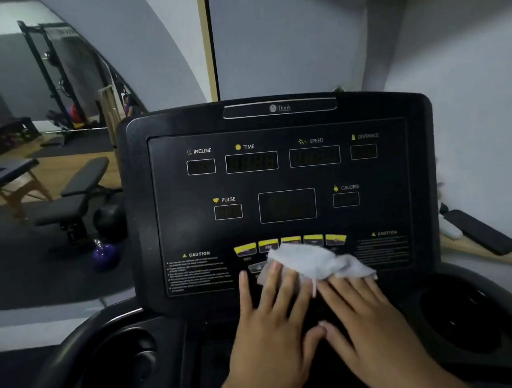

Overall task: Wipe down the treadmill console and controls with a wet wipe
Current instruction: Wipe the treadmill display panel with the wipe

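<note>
The black treadmill console [278,180] fills the middle of the view, with dark display windows and a row of yellow buttons [291,243] near its lower edge. A white wet wipe [314,263] lies crumpled over the buttons and lower panel. My left hand [270,320] lies flat with its fingertips on the wipe's left part. My right hand [362,316] lies flat beside it, fingertips on the wipe's right part. Both hands press the wipe against the console; the controls beneath it are hidden.
Round cup holders sit at the lower left [124,367] and lower right [460,316] of the console. A black phone [482,231] lies on a ledge to the right. A mirror on the left reflects a weight bench [71,200], a purple kettlebell [103,255] and a rack.
</note>
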Motion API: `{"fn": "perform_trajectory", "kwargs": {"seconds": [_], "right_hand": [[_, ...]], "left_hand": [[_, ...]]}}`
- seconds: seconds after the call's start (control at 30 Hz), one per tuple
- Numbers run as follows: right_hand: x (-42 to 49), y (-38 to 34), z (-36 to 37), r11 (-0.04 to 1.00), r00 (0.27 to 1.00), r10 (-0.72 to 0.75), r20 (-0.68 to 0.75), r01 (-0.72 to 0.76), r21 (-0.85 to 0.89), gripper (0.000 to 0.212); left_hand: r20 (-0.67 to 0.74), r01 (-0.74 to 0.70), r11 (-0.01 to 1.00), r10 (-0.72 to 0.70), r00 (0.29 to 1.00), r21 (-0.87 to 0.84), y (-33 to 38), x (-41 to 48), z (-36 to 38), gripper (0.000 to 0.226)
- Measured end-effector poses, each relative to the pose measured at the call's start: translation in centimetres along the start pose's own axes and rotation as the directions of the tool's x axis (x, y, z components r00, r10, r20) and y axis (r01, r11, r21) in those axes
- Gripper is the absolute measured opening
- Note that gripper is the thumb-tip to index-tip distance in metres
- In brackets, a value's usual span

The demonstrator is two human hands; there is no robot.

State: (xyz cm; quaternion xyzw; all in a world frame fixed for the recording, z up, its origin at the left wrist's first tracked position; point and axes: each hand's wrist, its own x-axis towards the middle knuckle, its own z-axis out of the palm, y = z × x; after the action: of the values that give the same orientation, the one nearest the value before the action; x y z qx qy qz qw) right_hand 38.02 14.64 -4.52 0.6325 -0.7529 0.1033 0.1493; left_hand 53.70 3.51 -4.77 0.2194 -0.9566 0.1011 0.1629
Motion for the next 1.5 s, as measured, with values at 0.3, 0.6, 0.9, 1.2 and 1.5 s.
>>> {"fn": "perform_trajectory", "kwargs": {"seconds": [0.3,0.6,0.9,1.2,1.5], "right_hand": [[14.3,9.1,-10.0,0.978,0.948,0.18,-0.262,-0.201,-0.056,0.061],[-1.9,4.5,-1.2,0.977,0.976,0.204,-0.075,-0.198,0.085,0.057],[5.3,13.0,-6.0,0.975,0.945,0.221,-0.243,-0.22,0.03,0.053],[7.1,14.3,-7.5,0.942,0.88,0.319,-0.352,-0.252,0.222,0.046],[-6.5,6.0,-0.8,0.939,0.956,0.283,-0.072,-0.261,0.222,0.045]], "left_hand": [[-0.144,0.092,0.989,-0.075,0.987,0.115,-1.5,19.0,-9.6,0.062],[-0.029,-0.121,0.992,0.122,0.992,0.039,4.8,5.4,-1.2,0.069],[-0.123,-0.078,0.977,0.104,0.987,0.196,6.2,16.3,-5.2,0.076],[-0.09,-0.12,0.975,0.139,0.986,0.188,7.3,20.1,-7.9,0.068],[0.153,-0.285,0.958,0.282,0.947,-0.004,9.1,4.5,-0.3,0.073]]}}
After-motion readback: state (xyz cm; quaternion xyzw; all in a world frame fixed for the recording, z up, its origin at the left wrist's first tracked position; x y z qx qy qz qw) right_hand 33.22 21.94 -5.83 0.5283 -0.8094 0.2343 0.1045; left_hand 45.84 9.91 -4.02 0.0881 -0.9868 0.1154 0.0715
